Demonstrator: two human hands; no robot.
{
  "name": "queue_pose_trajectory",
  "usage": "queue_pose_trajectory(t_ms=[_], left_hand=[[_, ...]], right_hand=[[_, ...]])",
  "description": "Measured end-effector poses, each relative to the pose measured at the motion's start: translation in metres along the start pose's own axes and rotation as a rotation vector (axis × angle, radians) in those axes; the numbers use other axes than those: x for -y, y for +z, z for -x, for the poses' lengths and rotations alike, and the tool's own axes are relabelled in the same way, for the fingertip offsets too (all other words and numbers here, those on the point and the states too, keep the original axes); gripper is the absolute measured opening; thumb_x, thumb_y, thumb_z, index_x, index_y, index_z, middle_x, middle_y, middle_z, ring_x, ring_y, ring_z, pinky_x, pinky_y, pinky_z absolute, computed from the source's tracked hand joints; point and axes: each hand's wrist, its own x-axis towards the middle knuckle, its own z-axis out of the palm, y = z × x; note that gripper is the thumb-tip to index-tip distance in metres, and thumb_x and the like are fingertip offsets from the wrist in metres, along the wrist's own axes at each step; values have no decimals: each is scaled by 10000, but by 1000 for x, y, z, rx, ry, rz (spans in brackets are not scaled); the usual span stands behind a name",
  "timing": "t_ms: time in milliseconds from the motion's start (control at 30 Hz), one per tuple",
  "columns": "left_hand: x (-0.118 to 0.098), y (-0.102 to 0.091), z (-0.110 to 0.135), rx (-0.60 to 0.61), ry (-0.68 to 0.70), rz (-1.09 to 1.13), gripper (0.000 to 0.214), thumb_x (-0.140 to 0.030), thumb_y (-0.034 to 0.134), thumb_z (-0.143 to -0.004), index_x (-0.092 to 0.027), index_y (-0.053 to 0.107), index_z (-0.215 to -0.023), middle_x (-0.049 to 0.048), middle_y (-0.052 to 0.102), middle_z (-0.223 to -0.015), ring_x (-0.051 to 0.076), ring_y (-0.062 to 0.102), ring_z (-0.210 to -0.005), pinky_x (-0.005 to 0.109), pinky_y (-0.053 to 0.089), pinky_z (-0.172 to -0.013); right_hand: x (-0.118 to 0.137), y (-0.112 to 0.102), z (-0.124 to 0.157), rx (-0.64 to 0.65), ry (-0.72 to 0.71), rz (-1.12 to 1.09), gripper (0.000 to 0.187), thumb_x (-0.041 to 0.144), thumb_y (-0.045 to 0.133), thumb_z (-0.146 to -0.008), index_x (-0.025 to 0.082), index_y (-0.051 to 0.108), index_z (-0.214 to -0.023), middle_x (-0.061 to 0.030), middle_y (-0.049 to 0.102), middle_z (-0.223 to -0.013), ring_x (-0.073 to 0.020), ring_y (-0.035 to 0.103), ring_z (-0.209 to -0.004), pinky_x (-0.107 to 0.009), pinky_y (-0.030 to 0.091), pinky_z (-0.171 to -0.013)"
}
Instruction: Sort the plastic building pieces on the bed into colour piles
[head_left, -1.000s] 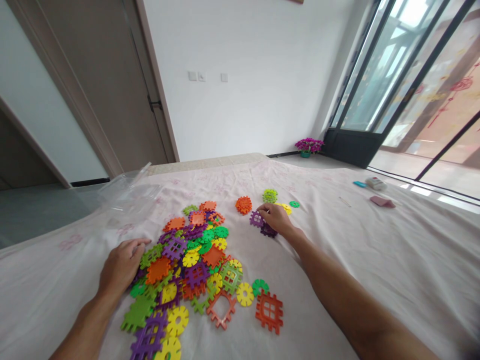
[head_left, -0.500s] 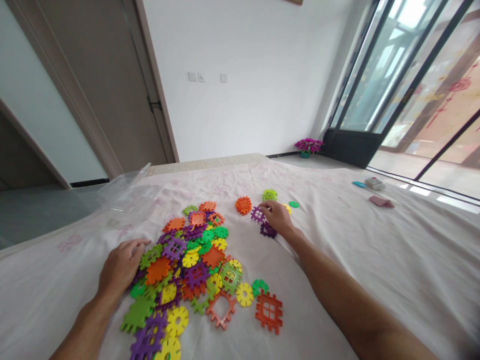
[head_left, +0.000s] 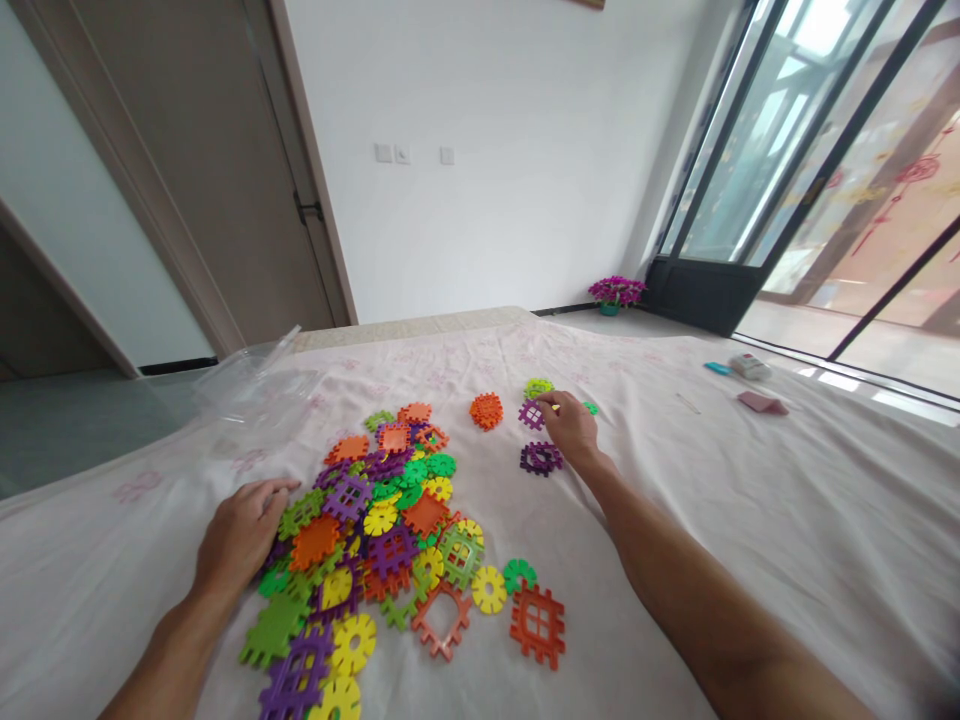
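A clear plastic bag [head_left: 255, 385] is laid beyond the pile of toy pieces [head_left: 390, 545], to its left; its contents cannot be told. 1 small purple square piece [head_left: 532, 414] is pinched at the fingertips of the right hand [head_left: 574, 432], beyond the pile to its right. The left hand [head_left: 240, 535] is rested, fingers loosely spread, on the pile's left edge. 1 purple ring piece [head_left: 541, 457] is found just beside the right hand, toward the pile.

Bare sheet [head_left: 750, 500] lies open on the right. The pile [head_left: 382, 530] fills the near left, a bag [head_left: 255, 385] beyond it. An orange piece [head_left: 487, 410], purple piece [head_left: 532, 414] and ring [head_left: 541, 458] lie farther.
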Motion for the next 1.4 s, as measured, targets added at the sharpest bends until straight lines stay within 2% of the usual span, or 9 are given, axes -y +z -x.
queue_pose_trajectory(t_ms=[167,333,400,500,633,800,1033,1200,1400], left_hand=[[-4,-2,1,2,0,4,399,-398,383,-878,-224,722,-995,62,696,-1119,241,608,-1073,341,420,-994],[0,0,0,11,9,2,398,-401,378,-881,-231,718,-999,50,693,-1127,234,603,-1082,331,412,-1003],[2,1,-1,12,11,1,397,-398,379,-879,-231,716,-1004,49,694,-1129,232,604,-1082,326,415,-997],[5,3,-2,11,16,-2,392,-397,385,-875,-231,716,-1006,46,695,-1127,232,603,-1087,321,414,-998],[6,3,-2,5,8,-5,393,-397,389,-872,-233,715,-1018,47,696,-1124,233,603,-1085,324,418,-991],[7,5,-3,-8,3,-17,391,-395,394,-861,-241,723,-1005,41,700,-1127,229,607,-1077,309,434,-965],[-1,1,-1,-5,0,-25,388,-391,392,-858,-244,731,-980,35,710,-1105,219,615,-1052,287,428,-972],[-8,-4,1,-9,3,-31,404,-394,380,-863,-232,727,-990,48,702,-1116,219,611,-1063,290,432,-969],[-7,-3,1,-1,5,-35,413,-386,368,-870,-227,721,-1012,49,698,-1128,217,607,-1068,293,428,-973]], right_hand=[[-11,-1,-9,40,47,-72,218,329,569,-793,253,745,-897,-9,723,-904,-166,622,-779,-273,443,-708],[-22,-4,-12,368,94,-383,264,280,560,-735,146,748,-864,-33,696,-688,-140,593,-602,-228,424,-558],[-23,-9,-13,463,99,-359,230,257,582,-698,142,753,-800,-42,700,-687,-147,604,-618,-225,428,-560],[-16,-15,-13,376,64,-150,185,225,603,-672,198,761,-765,-31,721,-759,-169,629,-702,-236,442,-609],[12,-9,-2,252,-182,-167,198,203,572,-737,220,749,-823,-21,718,-821,-153,628,-727,-242,460,-662],[59,7,36,452,-551,-345,206,134,554,-786,200,719,-891,-29,701,-882,-133,626,-752,-240,479,-687],[86,17,74,567,-920,-388,428,263,588,-871,229,563,-1297,-105,594,-1293,-220,540,-1190,-397,418,-1012],[97,13,81,668,-1072,-319,482,210,571,-863,264,529,-1339,-64,507,-1410,-213,467,-1276,-410,363,-1073],[108,10,87,672,-1126,-278,460,187,514,-906,260,506,-1360,-35,531,-1393,-190,450,-1292,-385,371,-1070]])
